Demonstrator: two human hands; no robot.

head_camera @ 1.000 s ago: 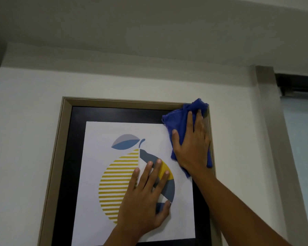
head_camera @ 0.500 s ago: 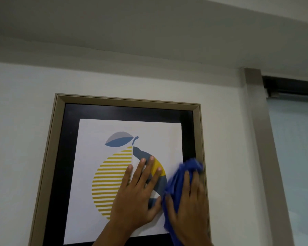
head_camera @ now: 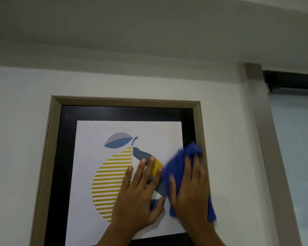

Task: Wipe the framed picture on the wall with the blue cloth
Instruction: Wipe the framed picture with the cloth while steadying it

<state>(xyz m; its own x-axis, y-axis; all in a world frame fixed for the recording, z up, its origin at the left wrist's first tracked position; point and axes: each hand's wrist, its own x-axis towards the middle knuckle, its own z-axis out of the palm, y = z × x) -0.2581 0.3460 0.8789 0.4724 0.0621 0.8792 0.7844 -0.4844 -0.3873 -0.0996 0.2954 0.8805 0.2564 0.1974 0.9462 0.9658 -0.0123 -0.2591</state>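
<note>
Wall (head_camera: 16,121): framed picture (head_camera: 89,157) hung high, seen head-on. Left hand (head_camera: 137,197) lay flat on lemon print, fingers (head_camera: 141,167) spread apart, gripping nothing; likely bracing frame against swing. Right hand (head_camera: 190,190) pressed blue cloth (head_camera: 178,162) onto picture's right margin, fingers straight and close together, cloth bunched beneath palm, blurred. Versus half second back: cloth sat slightly higher along right edge; left hand unmoved.

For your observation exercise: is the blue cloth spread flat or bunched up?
Bunched. The blue cloth bulges in crumpled folds around the right hand pressing it against the framed picture.
</note>
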